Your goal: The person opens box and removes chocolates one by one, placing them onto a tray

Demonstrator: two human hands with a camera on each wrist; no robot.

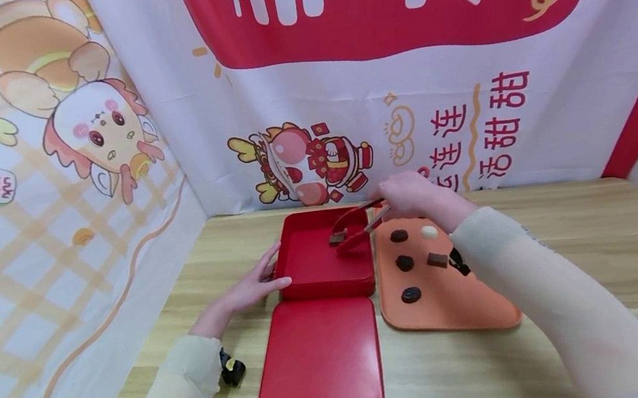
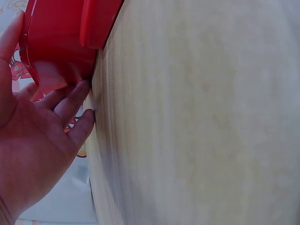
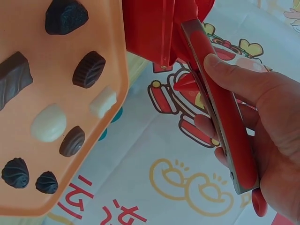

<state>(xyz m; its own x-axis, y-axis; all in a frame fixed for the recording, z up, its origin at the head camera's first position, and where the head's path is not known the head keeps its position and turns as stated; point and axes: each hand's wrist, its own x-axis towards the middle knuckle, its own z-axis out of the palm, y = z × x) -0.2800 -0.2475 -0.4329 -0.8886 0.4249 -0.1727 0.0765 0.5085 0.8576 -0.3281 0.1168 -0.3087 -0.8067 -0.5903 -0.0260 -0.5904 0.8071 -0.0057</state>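
My right hand (image 1: 410,194) grips red-and-metal tongs (image 3: 225,112) by the handles. The tongs' red tips reach down into an open red square box (image 1: 306,293). A dark brown chocolate piece (image 1: 337,239) lies between the tips; I cannot tell whether they touch it. Against the box's left side rests my left hand (image 1: 255,286), thumb by the front corner and fingers along the outer wall. To the box's right, an orange tray (image 1: 444,309) bears several chocolates, among them a dark oval one (image 1: 411,295), a brown bar (image 1: 437,260) and a white one (image 1: 428,232).
A flat red lid (image 1: 320,363) lies on the wooden table (image 1: 584,247) in front of the box. Printed cloth (image 1: 182,142) hangs behind and at the left. A small black device (image 1: 232,370) is at the left wrist.
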